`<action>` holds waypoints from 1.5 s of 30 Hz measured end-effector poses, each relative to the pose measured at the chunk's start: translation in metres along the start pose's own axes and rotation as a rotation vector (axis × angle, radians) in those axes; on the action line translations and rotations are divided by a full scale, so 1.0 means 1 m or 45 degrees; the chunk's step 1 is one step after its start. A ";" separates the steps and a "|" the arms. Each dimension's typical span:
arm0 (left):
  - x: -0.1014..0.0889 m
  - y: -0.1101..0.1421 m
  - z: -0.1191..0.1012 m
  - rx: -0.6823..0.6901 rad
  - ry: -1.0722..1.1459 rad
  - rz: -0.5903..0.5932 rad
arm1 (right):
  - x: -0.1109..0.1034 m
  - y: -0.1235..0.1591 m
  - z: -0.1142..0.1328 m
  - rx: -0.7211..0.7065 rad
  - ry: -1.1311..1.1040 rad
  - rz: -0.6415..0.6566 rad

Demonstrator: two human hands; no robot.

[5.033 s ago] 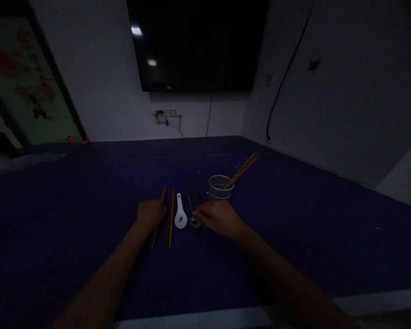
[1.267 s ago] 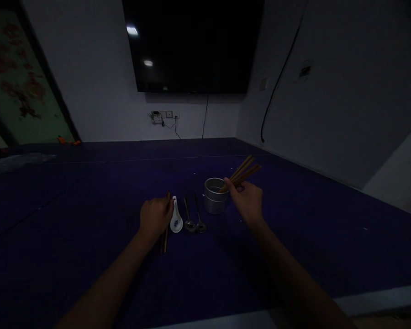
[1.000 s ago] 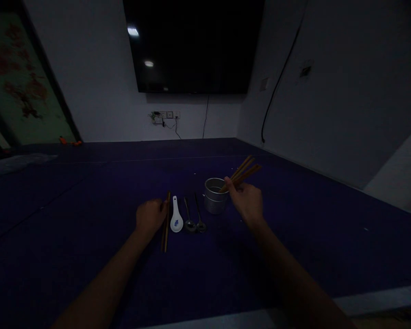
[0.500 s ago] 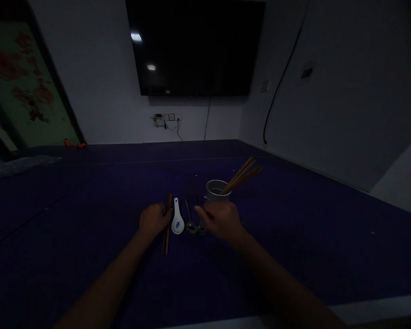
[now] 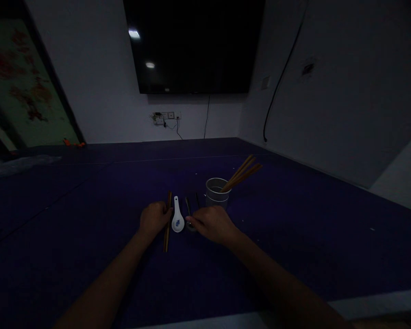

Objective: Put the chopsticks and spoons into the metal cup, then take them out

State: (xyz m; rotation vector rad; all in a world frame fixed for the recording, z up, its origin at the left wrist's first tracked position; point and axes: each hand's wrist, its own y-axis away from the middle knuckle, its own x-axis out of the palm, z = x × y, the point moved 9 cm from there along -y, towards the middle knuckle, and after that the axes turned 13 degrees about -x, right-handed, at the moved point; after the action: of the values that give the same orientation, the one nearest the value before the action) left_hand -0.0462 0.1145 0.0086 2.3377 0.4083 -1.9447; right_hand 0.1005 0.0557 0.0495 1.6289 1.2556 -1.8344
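Observation:
My left hand (image 5: 153, 220) is closed on a pair of wooden chopsticks (image 5: 166, 238) lying on the purple surface, the thumb over them. Just right of these lies a white soup spoon (image 5: 178, 223) with a blue mark in its bowl. Beside it is a metal spoon (image 5: 188, 206), handle pointing away. My right hand (image 5: 213, 224) is closed, its thumb at the metal spoon's bowl. A second dark handle (image 5: 197, 199) shows beyond that hand; its lower end is hidden. Behind my right hand stands a metal cup (image 5: 216, 196) with several wooden chopsticks (image 5: 242, 174) leaning out to the right.
The purple surface (image 5: 130, 183) reaches back to the wall, under a large television (image 5: 198, 45). Sockets (image 5: 166, 116) with cables sit below the screen. Clear plastic (image 5: 20, 165) and small orange things (image 5: 73, 143) lie at the far left. The room is dim.
My right hand has moved left and down onto the metal spoon's bowl, uncovering more of the cup. My left hand stays at the chopsticks, whose near ends are now closer together.

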 end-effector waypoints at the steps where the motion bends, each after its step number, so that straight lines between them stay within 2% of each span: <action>1: 0.000 0.000 0.000 -0.008 -0.009 0.000 | 0.000 0.000 0.000 0.002 -0.004 0.000; 17: -0.013 0.004 0.000 -0.034 -0.149 -0.147 | 0.003 0.001 -0.004 0.005 -0.021 0.011; 39: -0.017 0.003 0.002 -0.080 -0.234 -0.153 | 0.003 0.001 -0.003 -0.011 0.012 0.017; 45: -0.016 0.003 0.007 -0.130 -0.204 -0.106 | 0.003 0.001 -0.003 -0.010 0.021 0.020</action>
State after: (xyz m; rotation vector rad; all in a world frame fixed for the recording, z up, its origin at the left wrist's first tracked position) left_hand -0.0544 0.1078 0.0228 2.1172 0.5852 -2.0763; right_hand 0.1027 0.0584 0.0469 1.6487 1.2517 -1.8081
